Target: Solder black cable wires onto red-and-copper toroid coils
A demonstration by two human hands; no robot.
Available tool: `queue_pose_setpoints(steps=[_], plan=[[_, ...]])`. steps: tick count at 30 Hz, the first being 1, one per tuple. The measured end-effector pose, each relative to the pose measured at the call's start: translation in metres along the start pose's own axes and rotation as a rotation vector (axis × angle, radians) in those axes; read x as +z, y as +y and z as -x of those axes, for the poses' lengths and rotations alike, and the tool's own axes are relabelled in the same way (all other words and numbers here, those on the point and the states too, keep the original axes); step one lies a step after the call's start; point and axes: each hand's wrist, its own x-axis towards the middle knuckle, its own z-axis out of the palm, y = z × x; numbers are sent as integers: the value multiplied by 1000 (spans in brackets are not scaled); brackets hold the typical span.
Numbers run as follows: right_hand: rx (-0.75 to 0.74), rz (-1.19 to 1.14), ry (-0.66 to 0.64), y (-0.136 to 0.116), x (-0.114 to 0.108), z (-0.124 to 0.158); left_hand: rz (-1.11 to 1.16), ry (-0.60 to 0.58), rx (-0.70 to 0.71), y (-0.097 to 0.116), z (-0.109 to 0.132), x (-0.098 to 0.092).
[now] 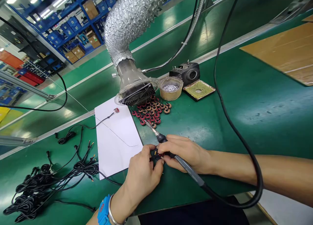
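Observation:
My right hand (186,153) is shut on the dark grey handle of a soldering iron (188,168), its metal tip (149,126) pointing up and left, clear of the copper-wound toroid coils (153,111) heaped on the green mat. My left hand (143,174), with a blue wristwatch on its wrist, pinches a small black wired part (156,155) close against my right fingers. The fingers hide most of that part. A white paper sheet (114,143) lies just left of my hands, with a thin black wire ending in a small red piece (116,110).
Bundled black cables (36,189) lie at the left of the green bench. Behind the coils stand a fume extractor fan (135,94) on a silver duct (127,23), a solder pot (171,88), a square sponge tray (199,90) and a black iron stand (187,73). The iron's black cord loops right.

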Motion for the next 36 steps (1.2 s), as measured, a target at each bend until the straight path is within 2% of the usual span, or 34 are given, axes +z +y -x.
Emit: queue_pose_setpoints(steps=[4,13,17,20,24,31,36], plan=[[-1,-36,49,1,0,2,-19,10,15,-2,0,2],[68,-111,28,-5,-4,-2,-81,14,73,-4,1,6],[50,-50,44,-10,-12,-7,-34,23,81,-4,0,3],[81,-54,21,-13,-20,-10,94,-13,82,-2,2,-6],[218,-238,-29,-18,-25,-11,344,-99,86,2,8,-15],[397,-484,-97,-22,-29,-14,594,-106,13,-1,9,-17],[432,-569,-175,-21,-37,-14,667,-121,5,-1,9,-22]])
